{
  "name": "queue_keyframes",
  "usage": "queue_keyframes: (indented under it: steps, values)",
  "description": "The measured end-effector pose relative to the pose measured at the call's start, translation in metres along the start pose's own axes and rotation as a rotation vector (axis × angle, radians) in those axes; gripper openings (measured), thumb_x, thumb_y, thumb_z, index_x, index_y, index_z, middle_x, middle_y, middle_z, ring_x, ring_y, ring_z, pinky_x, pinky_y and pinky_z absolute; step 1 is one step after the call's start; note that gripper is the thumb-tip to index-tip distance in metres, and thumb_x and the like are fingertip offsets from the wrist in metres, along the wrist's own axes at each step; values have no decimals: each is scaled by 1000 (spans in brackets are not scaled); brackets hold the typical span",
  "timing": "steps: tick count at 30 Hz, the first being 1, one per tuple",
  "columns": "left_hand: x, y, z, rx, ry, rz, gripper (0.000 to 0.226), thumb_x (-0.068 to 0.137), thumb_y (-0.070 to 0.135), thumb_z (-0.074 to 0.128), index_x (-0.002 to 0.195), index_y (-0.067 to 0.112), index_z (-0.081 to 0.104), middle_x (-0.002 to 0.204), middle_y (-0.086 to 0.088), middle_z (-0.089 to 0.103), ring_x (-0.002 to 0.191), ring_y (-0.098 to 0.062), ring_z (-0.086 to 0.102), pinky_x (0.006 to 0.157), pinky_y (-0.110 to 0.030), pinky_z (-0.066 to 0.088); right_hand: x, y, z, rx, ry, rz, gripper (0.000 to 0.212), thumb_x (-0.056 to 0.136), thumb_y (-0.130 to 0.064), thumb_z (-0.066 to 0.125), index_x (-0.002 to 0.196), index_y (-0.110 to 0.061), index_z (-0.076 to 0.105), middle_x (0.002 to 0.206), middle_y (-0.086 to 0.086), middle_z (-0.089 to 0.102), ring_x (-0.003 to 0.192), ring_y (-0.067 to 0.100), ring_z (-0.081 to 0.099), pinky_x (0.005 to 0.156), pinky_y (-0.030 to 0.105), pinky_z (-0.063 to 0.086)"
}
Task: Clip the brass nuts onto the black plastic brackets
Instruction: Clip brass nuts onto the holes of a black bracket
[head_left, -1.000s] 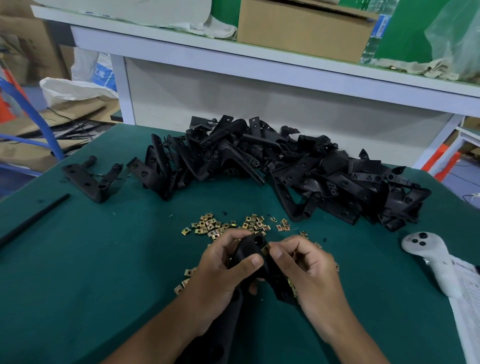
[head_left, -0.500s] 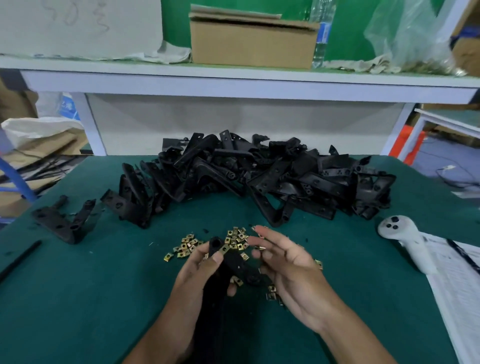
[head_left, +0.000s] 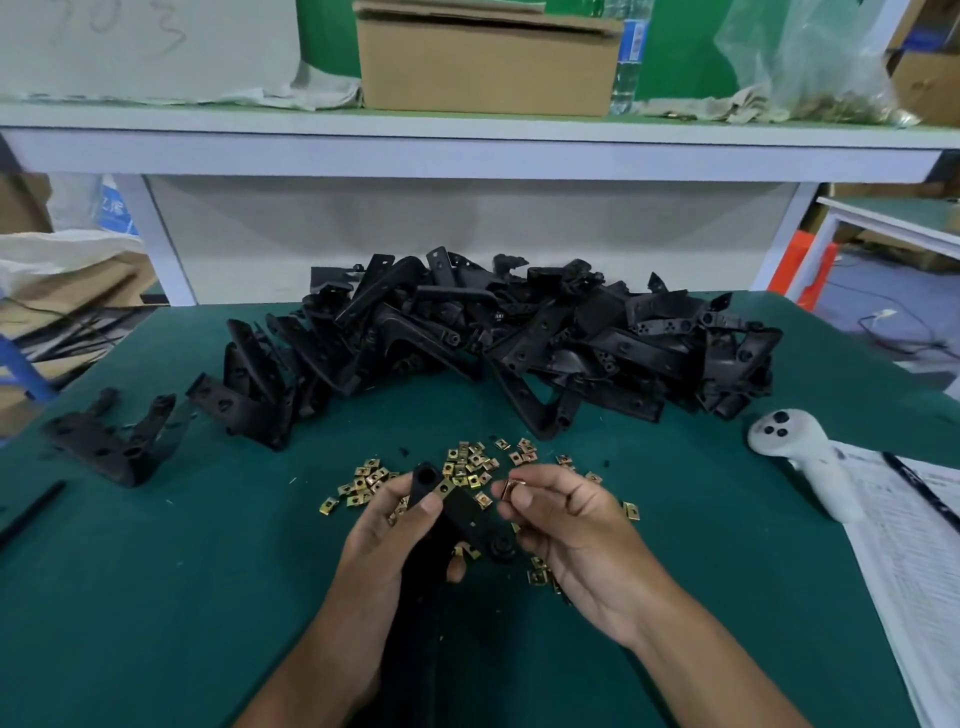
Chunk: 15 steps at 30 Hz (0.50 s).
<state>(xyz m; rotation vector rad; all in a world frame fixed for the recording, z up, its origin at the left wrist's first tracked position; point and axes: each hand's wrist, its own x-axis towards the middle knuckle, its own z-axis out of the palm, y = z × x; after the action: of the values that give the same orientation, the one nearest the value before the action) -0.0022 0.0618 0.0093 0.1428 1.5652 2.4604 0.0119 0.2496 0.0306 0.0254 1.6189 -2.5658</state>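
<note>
Left hand (head_left: 387, 540) grips the stiff black bracket (head_left: 457, 512); right hand (head_left: 566, 525) pinches one tiny brass nut (head_left: 508, 488).
The nut looks light and slippery, so pinch its flat sides, just beside the bracket.

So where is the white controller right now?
Head view, right side of the green table: the controller lies beside the paper sheets, right of the bracket pile.

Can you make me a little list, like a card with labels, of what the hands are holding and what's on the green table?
Left hand: grips a black plastic bracket, one brass nut already clipped on it
Right hand: fingers pinch a single small brass clip nut
Loose brass nuts: scattered on the green table mat, beyond and under the hands
Heap of black plastic brackets: far side of the table
Lone black bracket: far left
White handheld controller: right, beside printed paper sheets
</note>
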Motion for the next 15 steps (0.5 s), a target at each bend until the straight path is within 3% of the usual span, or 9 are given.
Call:
queue_keyframes:
  steps: [3,6,10,15]
  values:
    - [-2,1,4,-15,16,8,11,85,26,78,87,23,68,79,-15,66,51,-23,57,47,-28,48,1,2,-1,-1,3,-16,19,68,-20,85,86,-23,79,85,6,73,84,16,73,58,21,52]
    - [-5,3,8,-20,21,4,1,84,24,67,85,23,67,78,-15,66,51,-23,56,47,-27,48,2,2,-3,-46,17,-27,22,73,-24,83,95,-22,79,85,0,70,84,12,69,64,22,53]
    - [-5,5,9,-40,25,7,12,85,20,66,93,13,61,79,-15,64,52,-22,57,46,-28,49,2,5,-4,-171,49,-54,9,81,-29,77,89,-25,75,77,-7,61,72,5,56,61,21,47]
    - [-5,3,5,-15,2,13,21,84,28,70,97,14,61,88,-17,66,57,-23,55,53,-30,50,3,4,-5,-233,94,-71,10,79,-37,77,77,-29,73,60,-16,55,57,0,47,54,18,40]
